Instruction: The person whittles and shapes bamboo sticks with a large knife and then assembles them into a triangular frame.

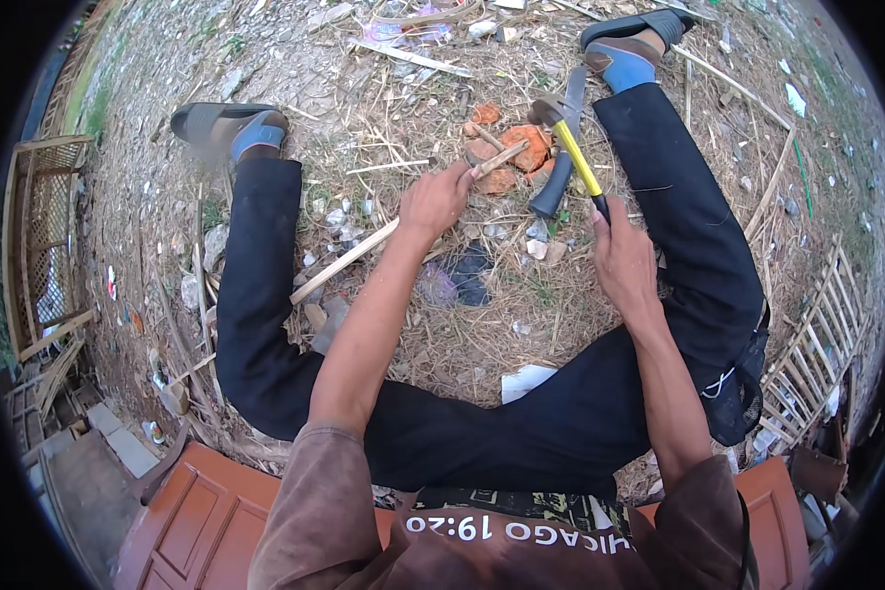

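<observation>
Yellow-handled, the hammer [579, 157] sits in your right hand [623, 258], grasped near the handle's end, likely for leverage; your left hand [435, 205] grips the wooden strip [501, 158], its tip over orange brick [535, 153], seemingly for backing, a machete [555, 184] beside.

We note: pale wooden strip [352, 258], slanted, tip over the orange brick [534, 158]; yellow-and-black hammer [579, 158], tilted, right of the brick.
</observation>
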Demonstrator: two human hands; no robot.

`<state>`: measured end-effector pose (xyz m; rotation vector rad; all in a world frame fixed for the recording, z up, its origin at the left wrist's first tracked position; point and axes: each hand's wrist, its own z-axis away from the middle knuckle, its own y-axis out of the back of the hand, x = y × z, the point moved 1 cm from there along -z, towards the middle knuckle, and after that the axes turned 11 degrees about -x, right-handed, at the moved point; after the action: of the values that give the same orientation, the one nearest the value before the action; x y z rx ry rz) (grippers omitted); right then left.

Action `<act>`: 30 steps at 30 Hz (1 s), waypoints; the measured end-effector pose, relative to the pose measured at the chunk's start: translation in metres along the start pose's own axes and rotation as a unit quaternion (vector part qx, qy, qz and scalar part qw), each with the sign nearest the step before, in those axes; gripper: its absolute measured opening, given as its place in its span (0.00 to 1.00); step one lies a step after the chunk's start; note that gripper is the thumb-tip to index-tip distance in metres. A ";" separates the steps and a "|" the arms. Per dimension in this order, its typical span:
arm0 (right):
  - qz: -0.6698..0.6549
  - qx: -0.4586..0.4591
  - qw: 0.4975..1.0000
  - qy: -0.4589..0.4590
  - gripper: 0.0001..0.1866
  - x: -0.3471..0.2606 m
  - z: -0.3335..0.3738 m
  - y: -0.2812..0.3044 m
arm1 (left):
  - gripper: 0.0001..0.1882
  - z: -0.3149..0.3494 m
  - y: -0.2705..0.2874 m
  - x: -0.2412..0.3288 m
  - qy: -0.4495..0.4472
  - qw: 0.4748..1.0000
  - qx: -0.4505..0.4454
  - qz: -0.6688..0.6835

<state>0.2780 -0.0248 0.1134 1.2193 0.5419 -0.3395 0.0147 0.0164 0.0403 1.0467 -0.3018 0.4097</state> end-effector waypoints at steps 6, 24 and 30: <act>-0.021 0.055 0.997 0.054 0.08 0.005 -0.006 -0.011 | 0.20 -0.002 0.003 0.000 0.000 1.000 -0.019 -0.001; -0.095 0.122 0.984 0.093 0.13 -0.018 -0.004 0.006 | 0.20 -0.001 -0.006 0.000 -0.025 0.999 0.026 -0.016; 0.042 0.022 0.999 0.025 0.13 -0.002 -0.019 -0.007 | 0.20 -0.001 0.002 -0.001 -0.013 0.999 0.028 -0.010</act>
<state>0.2685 -0.0091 0.1042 1.2911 0.5257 -0.2512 0.0132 0.0181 0.0414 1.1093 -0.3051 0.3889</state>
